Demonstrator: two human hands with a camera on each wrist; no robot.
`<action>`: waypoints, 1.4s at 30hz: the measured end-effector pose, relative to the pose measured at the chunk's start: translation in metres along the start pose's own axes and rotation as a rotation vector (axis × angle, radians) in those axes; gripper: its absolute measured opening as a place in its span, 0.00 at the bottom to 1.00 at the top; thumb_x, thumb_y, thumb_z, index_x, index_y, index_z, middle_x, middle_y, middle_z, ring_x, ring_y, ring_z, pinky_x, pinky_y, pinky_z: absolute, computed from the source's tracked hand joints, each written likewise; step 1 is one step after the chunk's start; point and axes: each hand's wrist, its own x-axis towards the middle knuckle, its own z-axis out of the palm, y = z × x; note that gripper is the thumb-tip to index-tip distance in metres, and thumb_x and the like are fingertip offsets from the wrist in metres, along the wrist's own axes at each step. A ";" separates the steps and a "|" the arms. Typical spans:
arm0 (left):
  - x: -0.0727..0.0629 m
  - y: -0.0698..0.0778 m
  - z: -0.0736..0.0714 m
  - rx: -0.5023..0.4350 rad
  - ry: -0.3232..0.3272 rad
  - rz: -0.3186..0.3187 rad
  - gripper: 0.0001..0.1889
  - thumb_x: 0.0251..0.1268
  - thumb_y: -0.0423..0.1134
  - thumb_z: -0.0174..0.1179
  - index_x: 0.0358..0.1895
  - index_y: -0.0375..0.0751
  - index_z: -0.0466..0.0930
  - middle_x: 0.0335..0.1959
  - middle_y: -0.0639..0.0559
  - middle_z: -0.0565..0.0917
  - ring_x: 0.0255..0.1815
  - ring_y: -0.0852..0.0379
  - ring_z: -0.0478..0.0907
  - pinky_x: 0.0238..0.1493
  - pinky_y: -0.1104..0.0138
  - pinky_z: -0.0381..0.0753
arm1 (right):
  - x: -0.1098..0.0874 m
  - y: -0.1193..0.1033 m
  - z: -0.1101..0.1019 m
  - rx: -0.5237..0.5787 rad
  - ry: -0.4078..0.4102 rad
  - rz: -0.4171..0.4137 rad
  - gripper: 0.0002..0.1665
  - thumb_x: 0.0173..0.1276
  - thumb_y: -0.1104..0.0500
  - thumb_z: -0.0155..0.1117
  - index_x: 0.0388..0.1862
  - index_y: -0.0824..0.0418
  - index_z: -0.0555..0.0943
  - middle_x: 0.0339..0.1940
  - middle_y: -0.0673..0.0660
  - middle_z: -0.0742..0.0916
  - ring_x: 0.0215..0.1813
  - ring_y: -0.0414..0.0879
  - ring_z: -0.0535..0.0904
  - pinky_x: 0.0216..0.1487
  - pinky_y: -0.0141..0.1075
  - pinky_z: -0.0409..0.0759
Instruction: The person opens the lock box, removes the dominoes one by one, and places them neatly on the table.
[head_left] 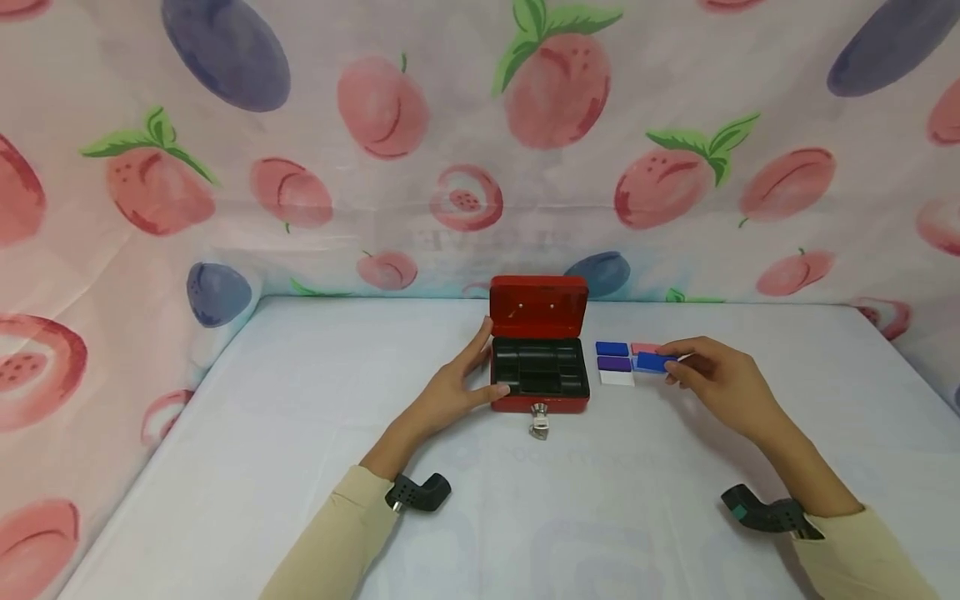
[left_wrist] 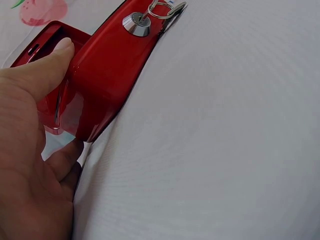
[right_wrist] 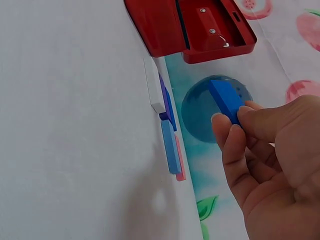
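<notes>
A red cash box (head_left: 540,405) stands with its lid (head_left: 538,307) raised and its black compartment tray (head_left: 539,382) showing. My left hand (head_left: 450,387) holds it by the left side, the thumb over the rim near the front corner and the fingers along the side toward the lid. Right of the box, my right hand (head_left: 723,379) pinches a blue block (right_wrist: 227,100) between thumb and fingertips, raised over the other small blocks. Those are a dark blue block (head_left: 612,348), a purple block (head_left: 614,363), a white block (head_left: 617,378), a pink block (head_left: 643,347) and a light blue block (right_wrist: 171,145).
A keyring with keys (head_left: 539,427) hangs from the lock (left_wrist: 137,24) on the box front. The white tablecloth (head_left: 480,508) covers the table. Behind it rises a fruit-patterned curtain (head_left: 465,100). Each wrist wears a black camera.
</notes>
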 end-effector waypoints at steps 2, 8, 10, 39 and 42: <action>0.000 0.000 0.000 0.000 0.002 0.004 0.49 0.60 0.49 0.66 0.75 0.72 0.37 0.74 0.58 0.54 0.72 0.59 0.56 0.71 0.53 0.53 | 0.000 0.002 -0.001 0.003 -0.005 0.007 0.12 0.67 0.65 0.63 0.49 0.61 0.82 0.30 0.54 0.86 0.30 0.47 0.81 0.30 0.25 0.76; 0.001 0.001 0.000 -0.010 0.000 0.012 0.49 0.60 0.49 0.66 0.75 0.71 0.37 0.75 0.58 0.54 0.72 0.58 0.56 0.71 0.52 0.53 | -0.002 0.005 -0.003 0.006 -0.018 0.034 0.11 0.68 0.64 0.63 0.49 0.61 0.82 0.30 0.54 0.86 0.31 0.48 0.81 0.31 0.24 0.76; 0.000 0.001 0.000 -0.011 -0.003 0.007 0.49 0.60 0.49 0.66 0.75 0.72 0.37 0.75 0.57 0.54 0.72 0.58 0.56 0.71 0.52 0.52 | -0.002 0.006 -0.003 0.004 -0.023 0.043 0.11 0.68 0.64 0.62 0.49 0.61 0.82 0.29 0.54 0.86 0.31 0.48 0.81 0.31 0.24 0.76; -0.002 0.000 0.000 -0.021 -0.004 0.010 0.49 0.60 0.49 0.66 0.76 0.71 0.38 0.75 0.59 0.54 0.72 0.59 0.56 0.71 0.52 0.53 | -0.005 0.023 -0.002 0.065 -0.099 0.159 0.12 0.68 0.58 0.64 0.48 0.61 0.82 0.33 0.56 0.87 0.34 0.43 0.83 0.34 0.25 0.76; -0.001 0.000 0.000 -0.020 -0.004 0.012 0.49 0.60 0.49 0.66 0.76 0.71 0.38 0.75 0.59 0.53 0.72 0.59 0.56 0.71 0.52 0.53 | -0.006 0.023 -0.002 0.082 -0.120 0.168 0.13 0.68 0.57 0.63 0.48 0.62 0.82 0.36 0.57 0.86 0.35 0.43 0.83 0.35 0.25 0.76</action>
